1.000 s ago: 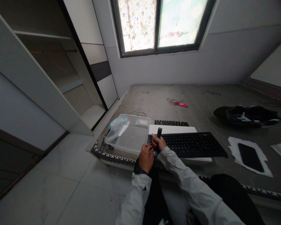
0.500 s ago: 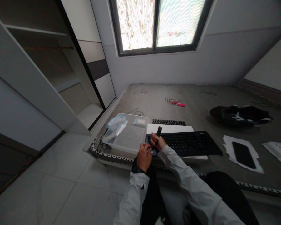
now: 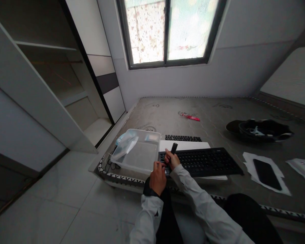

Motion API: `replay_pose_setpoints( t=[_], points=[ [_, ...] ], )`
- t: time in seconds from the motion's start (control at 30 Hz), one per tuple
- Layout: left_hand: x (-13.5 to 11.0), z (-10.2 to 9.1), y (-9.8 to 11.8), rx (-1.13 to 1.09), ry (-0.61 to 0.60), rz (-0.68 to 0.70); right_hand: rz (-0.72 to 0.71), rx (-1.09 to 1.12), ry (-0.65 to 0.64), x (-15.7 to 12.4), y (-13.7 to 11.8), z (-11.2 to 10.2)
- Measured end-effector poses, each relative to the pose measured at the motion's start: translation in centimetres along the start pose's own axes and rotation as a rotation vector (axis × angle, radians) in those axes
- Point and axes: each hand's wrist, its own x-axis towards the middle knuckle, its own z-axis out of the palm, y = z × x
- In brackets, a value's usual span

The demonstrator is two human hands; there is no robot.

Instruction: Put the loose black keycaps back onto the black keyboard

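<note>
A black keyboard (image 3: 205, 161) lies slanted on a white flat box (image 3: 185, 145) at the bed's near edge. My right hand (image 3: 173, 160) is closed around a short black stick-like tool (image 3: 174, 148), its upper end pointing up and away. The tool's lower end is hidden by my fingers, over the keyboard's left end. Close beside it, my left hand (image 3: 157, 179) has its fingers bent together at the keyboard's left edge. Whatever those fingertips pinch is too small or hidden to make out.
A clear plastic bin (image 3: 142, 154) with a clear bag (image 3: 127, 147) stands left of the keyboard. Behind is a row of black keys (image 3: 183, 138). A red packet (image 3: 191, 117), a black cap (image 3: 259, 130) and a dark phone-like slab (image 3: 266, 174) on white paper lie farther off.
The whole view has shifted slightly, with the scene lower in the picture. The black tool leans a little more to the right. Both hands stay at the keyboard's left end.
</note>
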Motion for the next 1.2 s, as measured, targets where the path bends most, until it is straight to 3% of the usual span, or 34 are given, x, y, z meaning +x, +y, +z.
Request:
replay_pose_setpoints(
  t=[0.23,0.63,0.9,1.2],
  points=[
    [-0.1,-0.1,0.1,0.003,-0.02,-0.018,0.0,0.059,-0.023,-0.7,-1.1,-0.6],
    [-0.2,0.0,-0.1,-0.03,-0.038,0.028,0.06,0.006,-0.054,-1.9,0.0,-0.6],
    [-0.2,-0.4,0.3,-0.11,0.021,-0.034,0.005,-0.062,-0.091,-1.3,0.4,-0.4],
    [0.2,0.1,-0.4,-0.205,0.071,-0.003,-0.127,-0.231,-0.131,-1.7,0.9,0.2]
  ],
)
